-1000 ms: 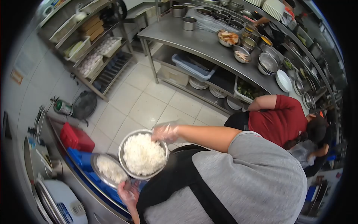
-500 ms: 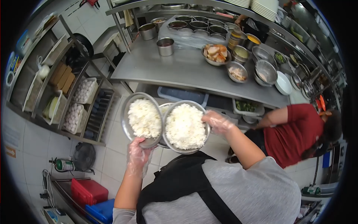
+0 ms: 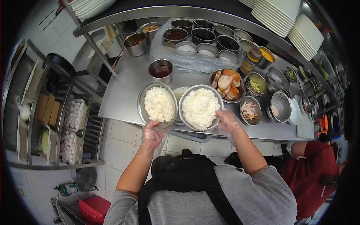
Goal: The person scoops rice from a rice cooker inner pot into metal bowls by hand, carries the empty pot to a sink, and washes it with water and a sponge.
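Left hand (image 3: 153,138): fingers gripping left bowl (image 3: 141,105), 6 o'clock rim
Right hand (image 3: 230,123): fingers holding right bowl (image 3: 181,108), like 4 o'clock
Rice bowls: at counter (image 3: 122,84) edge, sauce pot (image 3: 161,70) at left one's 12

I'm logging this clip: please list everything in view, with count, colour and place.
Counter: one, steel, centre
Left rice bowl: one, steel, white rice, near edge
Right rice bowl: one, steel, white rice, beside it
Third bowl: one, pale contents, partly hidden between them
Pot: one, steel, reddish-brown contents, behind left rice bowl
Meat bowl: one, orange-brown pieces, right of centre
Strips bowl: one, pale pink strips, nearer edge
Other pots and bowls: many, steel, back and right
Plates: several stacks, white, overhead
Egg bins: two, pale, left rack
Box: one, red, lower left
Co-worker: one, dark red shirt, right
Left hand, right hand: clear-gloved, each holding its rice bowl
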`<state>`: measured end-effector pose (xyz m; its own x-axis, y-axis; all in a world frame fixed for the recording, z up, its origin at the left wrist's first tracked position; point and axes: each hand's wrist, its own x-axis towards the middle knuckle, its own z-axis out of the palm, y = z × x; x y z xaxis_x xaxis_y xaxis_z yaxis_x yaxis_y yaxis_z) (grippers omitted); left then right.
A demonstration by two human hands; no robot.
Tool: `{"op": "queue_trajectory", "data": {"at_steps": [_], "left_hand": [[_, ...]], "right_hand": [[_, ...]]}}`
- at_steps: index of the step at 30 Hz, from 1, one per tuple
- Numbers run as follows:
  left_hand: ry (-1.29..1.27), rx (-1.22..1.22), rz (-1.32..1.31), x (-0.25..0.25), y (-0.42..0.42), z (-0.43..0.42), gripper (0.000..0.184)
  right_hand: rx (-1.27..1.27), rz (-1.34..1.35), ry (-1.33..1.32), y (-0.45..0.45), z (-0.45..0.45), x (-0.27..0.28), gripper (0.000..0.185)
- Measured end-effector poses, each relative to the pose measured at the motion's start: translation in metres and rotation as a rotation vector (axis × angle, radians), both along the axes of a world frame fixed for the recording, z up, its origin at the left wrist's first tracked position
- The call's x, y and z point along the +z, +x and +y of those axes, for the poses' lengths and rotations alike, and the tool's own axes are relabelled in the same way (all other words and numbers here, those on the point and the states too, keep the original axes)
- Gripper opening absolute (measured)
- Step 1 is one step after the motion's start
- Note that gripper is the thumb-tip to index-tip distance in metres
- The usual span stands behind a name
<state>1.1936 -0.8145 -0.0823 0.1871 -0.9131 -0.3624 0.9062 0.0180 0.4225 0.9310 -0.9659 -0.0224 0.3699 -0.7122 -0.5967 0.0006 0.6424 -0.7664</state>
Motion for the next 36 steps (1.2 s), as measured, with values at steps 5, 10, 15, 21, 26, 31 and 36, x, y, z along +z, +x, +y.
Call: {"op": "queue_trajectory", "data": {"at_steps": [5, 10, 15, 21, 26, 31, 36], "left_hand": [[0.067, -0.051, -0.050, -0.013, 0.049, 0.023, 0.056], [0.540, -0.278, -0.303, -0.028, 0.094, 0.041, 0.041], [0.457, -0.285, -0.403, -0.013, 0.093, 0.013, 0.036], [0.304, -0.112, -0.460, -0.038, 0.106, -0.008, 0.041], [0.314, -0.721, -0.601, -0.004, 0.102, 0.010, 0.044], [-0.083, -1.111, -0.680, -0.014, 0.074, 0.006, 0.031], [-0.441, -1.499, -0.954, 0.013, 0.030, -0.013, 0.039]], "right_hand": [[-0.262, -0.007, -0.027, -0.043, 0.011, -0.030, 0.033], [-0.243, 0.292, 0.142, -0.071, 0.056, -0.030, 0.029], [-0.494, 0.193, 0.133, -0.044, 0.075, -0.079, 0.031], [-0.658, -0.017, -0.085, 0.022, 0.088, -0.069, 0.041], [-0.666, -0.066, -0.188, 0.055, 0.126, -0.068, 0.047], [-0.041, 0.001, 0.018, 0.063, 0.161, -0.059, 0.052], [0.451, 0.723, -0.938, 0.093, 0.167, -0.039, 0.031]]}}
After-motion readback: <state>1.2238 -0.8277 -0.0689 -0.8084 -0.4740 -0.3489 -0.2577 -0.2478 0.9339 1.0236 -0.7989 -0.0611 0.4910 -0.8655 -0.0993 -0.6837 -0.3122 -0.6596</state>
